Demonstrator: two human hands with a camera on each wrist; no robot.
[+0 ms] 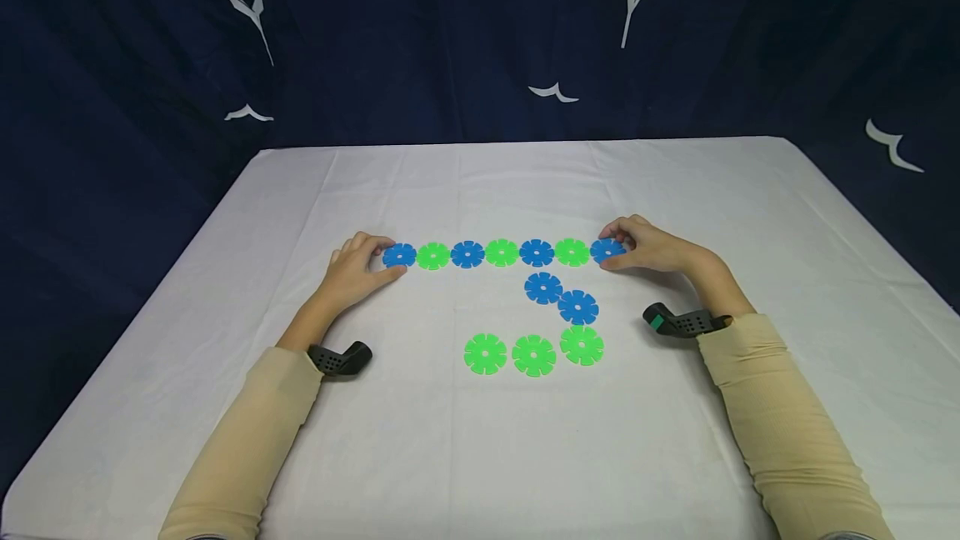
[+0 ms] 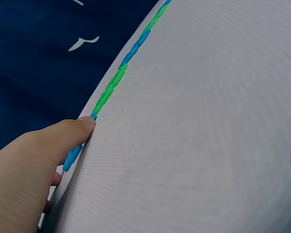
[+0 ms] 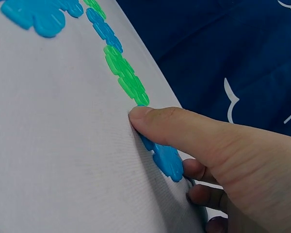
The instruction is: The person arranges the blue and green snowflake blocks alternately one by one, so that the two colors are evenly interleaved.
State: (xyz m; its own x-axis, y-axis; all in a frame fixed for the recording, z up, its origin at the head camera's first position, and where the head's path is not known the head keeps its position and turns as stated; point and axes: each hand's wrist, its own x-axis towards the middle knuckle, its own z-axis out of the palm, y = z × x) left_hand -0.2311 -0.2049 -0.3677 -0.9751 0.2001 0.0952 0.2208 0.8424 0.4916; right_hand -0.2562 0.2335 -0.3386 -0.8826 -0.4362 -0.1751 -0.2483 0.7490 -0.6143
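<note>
A straight row of notched flower-shaped plastic discs, blue and green by turns, lies across the white table. At its left end my left hand point(image 1: 354, 273) holds the blue disc point(image 1: 399, 255) between thumb and fingers. My right hand point(image 1: 654, 247) grips the blue disc point(image 1: 606, 251) at the right end, its thumb along the near edge and fingers at the far side. Between them runs a line that includes a green disc point(image 1: 433, 256) and a middle green disc point(image 1: 502, 252). In the right wrist view, the thumb covers part of the end disc point(image 3: 169, 162).
Nearer than the row lie two loose blue discs, one point(image 1: 543, 288) beside the other point(image 1: 578, 307). Three loose green discs, the middle one point(image 1: 534, 355) among them, lie closer to me. A dark blue curtain point(image 1: 450, 40) hangs behind the table point(image 1: 390, 457).
</note>
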